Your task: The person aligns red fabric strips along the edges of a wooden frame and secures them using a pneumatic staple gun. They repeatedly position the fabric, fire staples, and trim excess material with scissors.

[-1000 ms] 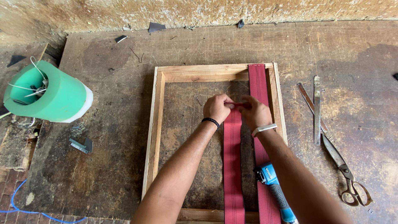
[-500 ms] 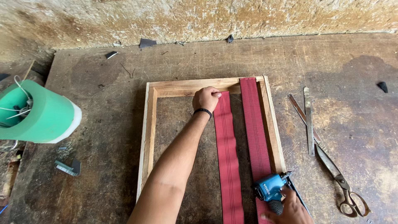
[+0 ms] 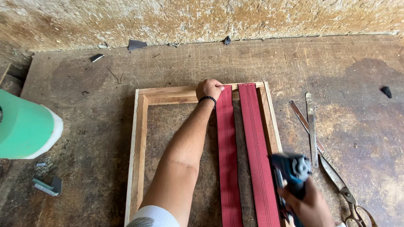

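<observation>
Now the right hand (image 3: 309,206), which a second ago was up at the rectangular wooden frame's (image 3: 141,138) far rail beside the left, is gripping a blurred blue-and-black staple gun (image 3: 290,170) near the frame's right rail, so fastening looks close. Meanwhile the left hand (image 3: 209,89) is staying closed on the end of the left red webbing strip (image 3: 227,151), pinning the ribbed weave to the pale rail beside the second strip (image 3: 254,147), with long metal shears (image 3: 336,176) lying on the worn counter (image 3: 84,84).
</observation>
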